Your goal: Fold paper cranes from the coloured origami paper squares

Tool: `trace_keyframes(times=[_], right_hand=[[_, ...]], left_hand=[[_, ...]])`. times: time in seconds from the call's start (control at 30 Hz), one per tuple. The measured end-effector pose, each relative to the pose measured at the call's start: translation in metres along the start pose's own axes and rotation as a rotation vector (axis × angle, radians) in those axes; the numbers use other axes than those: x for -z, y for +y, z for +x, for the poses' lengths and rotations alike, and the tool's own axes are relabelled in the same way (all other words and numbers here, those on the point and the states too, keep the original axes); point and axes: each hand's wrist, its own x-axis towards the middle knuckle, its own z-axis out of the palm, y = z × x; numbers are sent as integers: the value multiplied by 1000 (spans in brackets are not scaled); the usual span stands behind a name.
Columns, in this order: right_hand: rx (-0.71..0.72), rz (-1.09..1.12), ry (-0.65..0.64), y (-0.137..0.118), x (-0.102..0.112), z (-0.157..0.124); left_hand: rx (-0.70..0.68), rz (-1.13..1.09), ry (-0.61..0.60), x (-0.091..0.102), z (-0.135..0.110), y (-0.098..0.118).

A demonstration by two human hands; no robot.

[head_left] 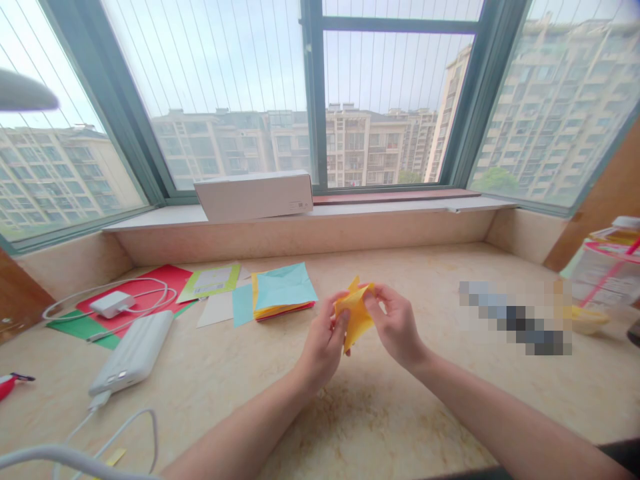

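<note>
Bare forearms [250, 420] lead to both hands [321, 341], pinching 1 folded yellow paper [357, 316].

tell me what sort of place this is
Probably a home, perhaps an upper-floor flat: a stone-look counter with a white power bank on it sits below wide windows, and apartment blocks stand outside.
</note>
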Motion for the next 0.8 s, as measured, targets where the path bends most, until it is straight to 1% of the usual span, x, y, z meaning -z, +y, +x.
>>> trace_keyframes(times=[0.1, 0.2, 0.37, 0.4, 0.53, 0.6, 0.7, 0.8], right_hand=[[-68, 101, 12, 5, -1, 0], [-123, 139, 4, 7, -1, 1], [-113, 94, -72, 0, 0, 2], [-109, 92, -85, -1, 1, 2], [-64, 106, -71, -5, -1, 2], [-52, 90, -82, -4, -2, 2], [-126, 113, -116, -1, -6, -1], [-237, 211, -102, 1, -8, -1]], left_hand=[[7, 21, 9, 0, 0, 0], [43, 47, 13, 1, 0, 3], [36, 29, -73, -1, 0, 13], [45, 24, -74, -2, 0, 15], [118, -60, 23, -3, 2, 16], [132, -96, 53, -2, 3, 15], [90, -48, 29, -1, 3, 12], [53, 43, -26, -2, 1, 9]])
